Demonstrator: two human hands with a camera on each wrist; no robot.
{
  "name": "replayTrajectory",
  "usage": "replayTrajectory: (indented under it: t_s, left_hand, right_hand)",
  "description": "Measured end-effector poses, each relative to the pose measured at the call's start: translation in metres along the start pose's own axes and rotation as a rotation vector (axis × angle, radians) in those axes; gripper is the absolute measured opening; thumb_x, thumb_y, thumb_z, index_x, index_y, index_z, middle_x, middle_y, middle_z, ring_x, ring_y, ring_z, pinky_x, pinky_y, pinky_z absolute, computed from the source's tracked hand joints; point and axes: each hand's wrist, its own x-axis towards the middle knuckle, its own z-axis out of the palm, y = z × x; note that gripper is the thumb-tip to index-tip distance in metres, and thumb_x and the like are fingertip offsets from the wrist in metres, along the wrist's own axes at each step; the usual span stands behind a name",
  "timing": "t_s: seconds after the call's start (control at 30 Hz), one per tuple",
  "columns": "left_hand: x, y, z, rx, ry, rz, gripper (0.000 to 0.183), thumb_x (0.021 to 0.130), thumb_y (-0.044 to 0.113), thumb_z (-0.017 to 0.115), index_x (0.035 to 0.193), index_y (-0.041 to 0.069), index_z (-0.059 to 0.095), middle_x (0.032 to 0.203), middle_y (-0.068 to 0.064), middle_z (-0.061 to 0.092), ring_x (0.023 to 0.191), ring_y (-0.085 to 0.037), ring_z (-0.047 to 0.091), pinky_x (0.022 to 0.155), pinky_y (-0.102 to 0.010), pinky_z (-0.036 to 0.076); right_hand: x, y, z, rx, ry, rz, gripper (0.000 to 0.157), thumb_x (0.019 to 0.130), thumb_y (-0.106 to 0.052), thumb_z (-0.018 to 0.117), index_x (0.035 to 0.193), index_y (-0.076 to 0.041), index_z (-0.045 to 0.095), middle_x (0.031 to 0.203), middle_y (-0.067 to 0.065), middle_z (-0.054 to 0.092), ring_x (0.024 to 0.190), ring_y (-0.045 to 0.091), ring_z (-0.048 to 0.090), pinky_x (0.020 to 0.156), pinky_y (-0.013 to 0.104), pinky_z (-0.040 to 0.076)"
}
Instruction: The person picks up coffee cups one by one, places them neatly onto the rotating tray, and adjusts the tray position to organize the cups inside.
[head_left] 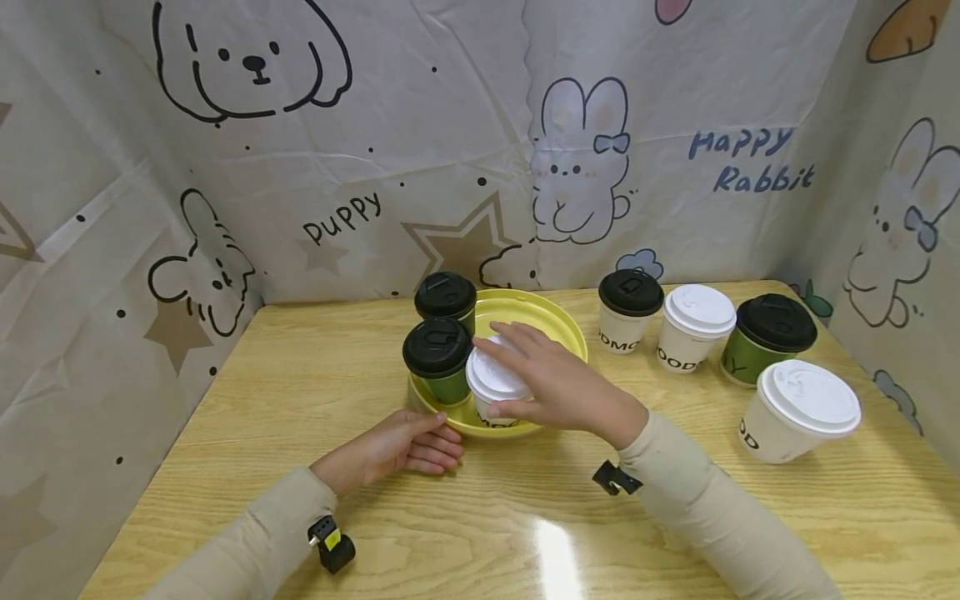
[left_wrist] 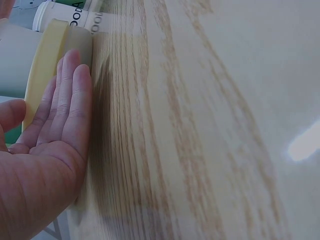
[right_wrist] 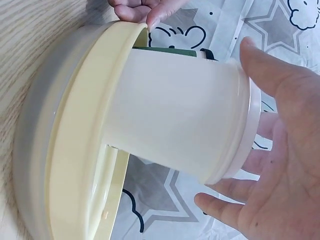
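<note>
On a yellow round tray (head_left: 558, 312) stand a white-lidded paper cup (head_left: 495, 375) and two black-lidded cups; the front black-lidded cup (head_left: 438, 354) is green. My left hand (head_left: 405, 446) holds the tray's near-left rim, thumb over the edge and fingers along the outer side. In the left wrist view those fingers (left_wrist: 65, 105) lie nearly straight against the tray. Spread around the white lid (right_wrist: 247, 135) is my right hand (head_left: 551, 383), its thumb on the near side and its fingers beyond. The right wrist view shows a gap between palm and lid.
To the right on the wooden table (head_left: 300, 358) stand a cream black-lidded cup (head_left: 626, 308), two white-lidded cups, the nearer one (head_left: 798, 412) closest to me, and a green black-lidded cup (head_left: 768, 337). A printed cloth (head_left: 450, 150) hangs behind and at both sides.
</note>
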Motion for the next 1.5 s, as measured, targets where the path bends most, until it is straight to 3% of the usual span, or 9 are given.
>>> replayTrajectory:
  t_s: [0.3, 0.57, 0.93, 1.5]
  left_hand:
    - [0.0, 0.0, 0.001, 0.002, -0.001, 0.001, 0.049, 0.103, 0.032, 0.042, 0.118, -0.012, 0.057, 0.098, -0.009, 0.072, 0.088, -0.018, 0.07, 0.08, -0.032, 0.058]
    - [-0.001, 0.001, 0.001, 0.005, -0.002, 0.001, 0.05, 0.103, 0.033, 0.042, 0.118, -0.012, 0.057, 0.099, -0.009, 0.072, 0.088, -0.017, 0.07, 0.08, -0.032, 0.058]
    - [0.0, 0.0, -0.001, -0.001, -0.013, 0.004, 0.05, 0.103, 0.033, 0.043, 0.119, -0.012, 0.057, 0.1, -0.01, 0.072, 0.089, -0.018, 0.07, 0.081, -0.033, 0.058]
    - [0.001, 0.0, -0.001, -0.002, -0.003, -0.01, 0.05, 0.103, 0.033, 0.041, 0.12, -0.012, 0.056, 0.102, -0.011, 0.071, 0.09, -0.018, 0.07, 0.082, -0.033, 0.057]
  right_hand:
    - [-0.01, 0.01, -0.001, 0.021, -0.007, 0.044, 0.073, 0.09, -0.051, 0.061, 0.15, -0.021, 0.033, 0.155, 0.011, 0.028, 0.142, 0.032, 0.026, 0.112, 0.051, 0.03]
    - [-0.026, 0.025, -0.004, 0.048, -0.021, 0.14, 0.067, 0.097, -0.052, 0.046, 0.152, -0.02, 0.027, 0.158, 0.01, 0.022, 0.145, 0.034, 0.016, 0.114, 0.055, 0.024]
    - [-0.047, 0.05, 0.006, 0.051, -0.023, 0.191, 0.068, 0.099, -0.046, 0.047, 0.15, -0.005, 0.028, 0.155, 0.02, 0.024, 0.144, 0.041, 0.015, 0.115, 0.056, 0.018]
    - [-0.073, 0.078, 0.024, 0.005, -0.127, 0.242, 0.075, 0.098, -0.053, 0.043, 0.147, 0.002, 0.031, 0.157, 0.019, 0.017, 0.145, 0.039, 0.012, 0.116, 0.054, 0.017]
